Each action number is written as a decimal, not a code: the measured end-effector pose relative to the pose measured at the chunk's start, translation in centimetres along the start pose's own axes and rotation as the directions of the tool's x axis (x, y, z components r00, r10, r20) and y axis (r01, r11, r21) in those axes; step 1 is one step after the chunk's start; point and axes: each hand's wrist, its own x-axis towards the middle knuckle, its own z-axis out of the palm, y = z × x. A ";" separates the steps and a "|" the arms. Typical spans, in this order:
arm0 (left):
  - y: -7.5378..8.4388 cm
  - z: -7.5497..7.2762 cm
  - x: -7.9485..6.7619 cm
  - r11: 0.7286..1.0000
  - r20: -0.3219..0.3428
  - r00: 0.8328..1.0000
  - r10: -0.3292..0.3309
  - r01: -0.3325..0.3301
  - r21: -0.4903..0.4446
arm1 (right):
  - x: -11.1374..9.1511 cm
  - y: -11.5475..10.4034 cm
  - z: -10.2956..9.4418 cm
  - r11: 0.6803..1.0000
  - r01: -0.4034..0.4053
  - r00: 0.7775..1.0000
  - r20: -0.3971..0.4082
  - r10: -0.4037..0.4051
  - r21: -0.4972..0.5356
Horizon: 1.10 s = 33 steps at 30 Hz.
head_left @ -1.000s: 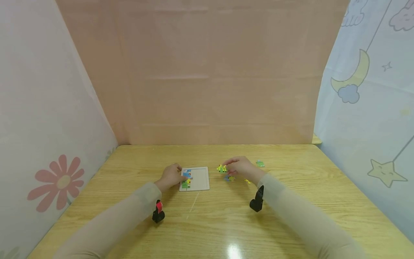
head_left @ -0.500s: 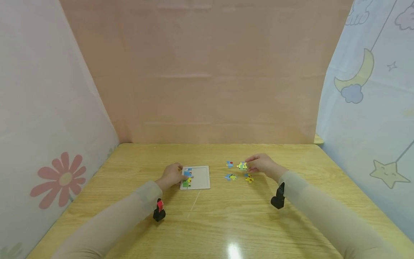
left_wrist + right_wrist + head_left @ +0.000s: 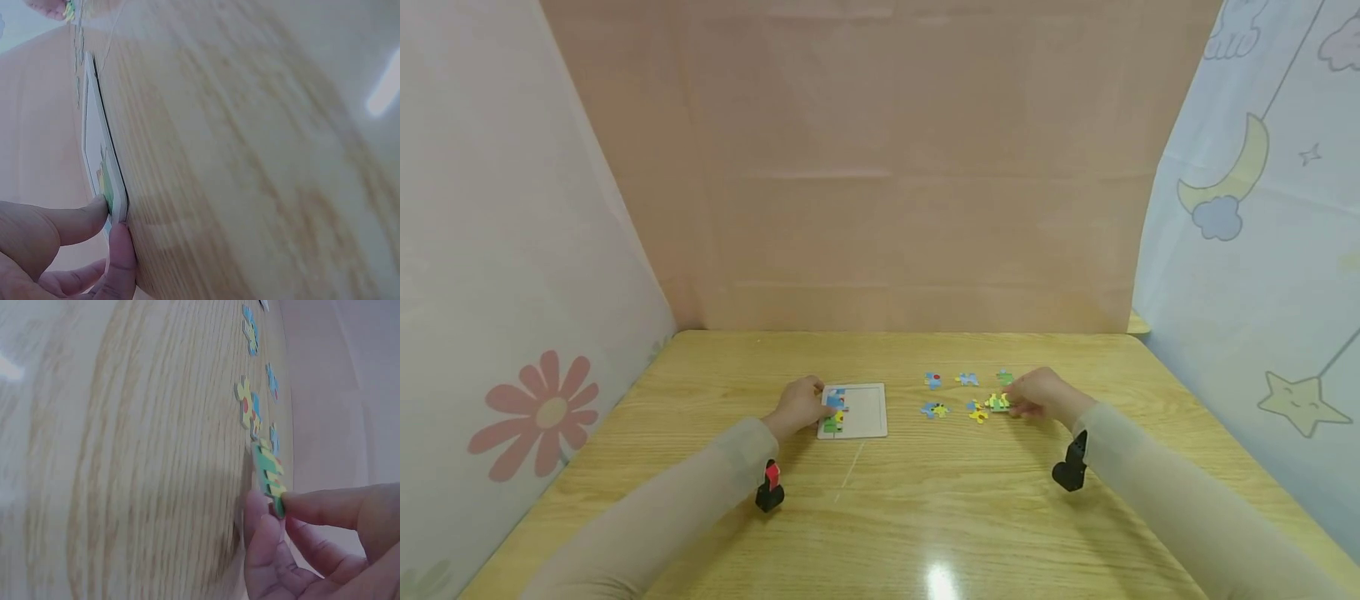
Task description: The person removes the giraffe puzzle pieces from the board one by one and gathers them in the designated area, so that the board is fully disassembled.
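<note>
My left hand (image 3: 797, 407) pinches the left edge of a white square puzzle board (image 3: 868, 412). In the left wrist view the thumb (image 3: 84, 222) lies on top and a finger is at the edge. Blue, yellow and green puzzle pieces (image 3: 833, 423) fill the board's left side; its right part shows bare white. Farther right, my right hand (image 3: 1047, 395) pinches a yellow-and-green puzzle piece (image 3: 997, 403) between thumb and fingers. The right wrist view shows this piece (image 3: 269, 474) close to the tabletop; whether it touches the wood I cannot tell.
Several loose pieces lie between board and right hand: a blue one with red (image 3: 932, 381), a light blue one (image 3: 967, 379), a blue-yellow one (image 3: 935, 410), a yellow one (image 3: 977, 414). A green piece (image 3: 1004, 377) lies behind. A peach backdrop (image 3: 880, 208) stands behind the wooden table (image 3: 880, 517).
My right hand has moved right, away from the board, carrying the yellow-and-green puzzle piece past the loose pieces and lowering it at their right. The left hand stays at the board.
</note>
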 end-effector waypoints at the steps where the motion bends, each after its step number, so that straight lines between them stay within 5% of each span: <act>1: 0.1 0.0 -0.1 1.000 0.005 1.000 -0.012 0.012 -0.008 | -0.1 0.2 -0.1 1.000 -0.017 1.000 -0.012 0.016 -0.017; 8: 0.2 0.1 -0.1 1.000 0.017 0.999 -0.029 0.029 -0.002 | -0.5 1.1 -1.4 0.990 -0.071 0.996 -0.060 0.064 -0.118; 33: -0.1 0.0 -0.1 1.000 0.006 1.000 -0.012 0.012 0.009 | 0.3 2.6 -1.3 0.997 -0.038 0.994 -0.103 0.031 -0.070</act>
